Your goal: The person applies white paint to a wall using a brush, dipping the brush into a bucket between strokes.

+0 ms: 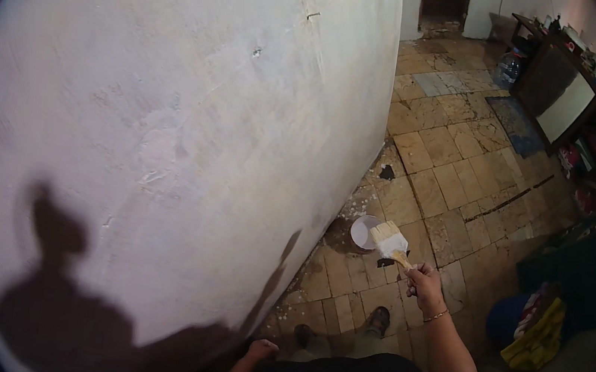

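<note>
My right hand [424, 284] is closed round the wooden handle of a wide paintbrush [390, 240], held out over the floor. Its bristles are pale cream, and white covers the band below them. Just left of the bristles, a small white bucket [363, 232] stands on the floor near the foot of the wall; white shows inside. Low beside the wall hangs my left hand [263, 349], its fingers curled in and no object showing in them. The whitish wall [192, 134] fills the left side, with patchy streaks, a small hole and a nail.
Tan floor tiles [449, 183] carry white spatters along the wall and a few dark patches. On the right lies a blue tub [506, 319] with a yellow cloth [537, 342]. Farther back are a dark mat [518, 125], a cluttered cabinet [559, 92], a clear water jug [508, 68] and a doorway [444, 6].
</note>
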Available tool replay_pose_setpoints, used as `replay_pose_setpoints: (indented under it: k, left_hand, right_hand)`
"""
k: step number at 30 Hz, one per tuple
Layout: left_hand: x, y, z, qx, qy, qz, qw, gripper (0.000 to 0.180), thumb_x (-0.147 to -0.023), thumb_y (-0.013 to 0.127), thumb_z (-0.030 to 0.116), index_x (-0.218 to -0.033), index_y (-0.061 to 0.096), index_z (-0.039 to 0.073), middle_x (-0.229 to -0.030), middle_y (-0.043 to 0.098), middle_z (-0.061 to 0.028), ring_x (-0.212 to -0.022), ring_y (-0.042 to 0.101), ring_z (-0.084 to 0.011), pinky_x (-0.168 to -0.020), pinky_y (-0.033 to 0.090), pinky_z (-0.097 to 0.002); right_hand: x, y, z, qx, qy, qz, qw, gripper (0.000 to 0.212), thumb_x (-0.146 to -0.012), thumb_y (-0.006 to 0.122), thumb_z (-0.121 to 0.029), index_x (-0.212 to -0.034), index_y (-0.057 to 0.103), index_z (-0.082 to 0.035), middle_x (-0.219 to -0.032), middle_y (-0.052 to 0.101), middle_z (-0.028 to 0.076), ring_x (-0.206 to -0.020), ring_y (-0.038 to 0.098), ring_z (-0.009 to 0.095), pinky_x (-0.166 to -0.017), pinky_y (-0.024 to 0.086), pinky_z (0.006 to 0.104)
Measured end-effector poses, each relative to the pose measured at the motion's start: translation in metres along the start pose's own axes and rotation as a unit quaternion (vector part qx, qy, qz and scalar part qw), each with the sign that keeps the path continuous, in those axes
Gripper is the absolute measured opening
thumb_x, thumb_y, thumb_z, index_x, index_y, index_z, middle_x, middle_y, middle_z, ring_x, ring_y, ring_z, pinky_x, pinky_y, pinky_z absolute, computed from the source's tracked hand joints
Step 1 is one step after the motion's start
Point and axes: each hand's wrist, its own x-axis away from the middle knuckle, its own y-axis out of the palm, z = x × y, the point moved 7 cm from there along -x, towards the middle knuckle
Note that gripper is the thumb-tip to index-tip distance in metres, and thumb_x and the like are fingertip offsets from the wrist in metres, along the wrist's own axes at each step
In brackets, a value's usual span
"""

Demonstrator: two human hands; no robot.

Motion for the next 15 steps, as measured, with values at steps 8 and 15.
replay_pose_setpoints:
  k: [8,15]
  left_hand:
    - [-0.008,-0.006,0.104,0.493,-0.065,0.044,0.866,0.017,-0.083,0.066,0.017,-0.078,0.061,0.002,-0.073,0.065,-0.0076,-0.061,0.061,-0.0139,-0.057,0.050,-0.0286]
    - [0.065,-0.186,0.316,0.612,0.190,0.142,0.754,0.034,-0.094,0.047,0.036,-0.079,0.048,0.006,-0.065,0.051,-0.0067,-0.053,0.048,-0.0138,-0.050,0.041,-0.0258]
  right_hand:
    - [-0.039,-0.017,-0.008,0.048,0.002,-0.043,0.998,0.019,-0.076,0.066,-0.007,-0.080,0.047,-0.005,-0.058,0.050,0.002,-0.042,0.045,0.010,-0.035,0.038,0.0248]
    - [-0.046,-0.026,-0.028,0.040,-0.012,-0.070,0.997,0.021,-0.077,0.066,-0.007,-0.080,0.046,-0.005,-0.059,0.051,0.003,-0.042,0.046,0.010,-0.036,0.038,0.0255]
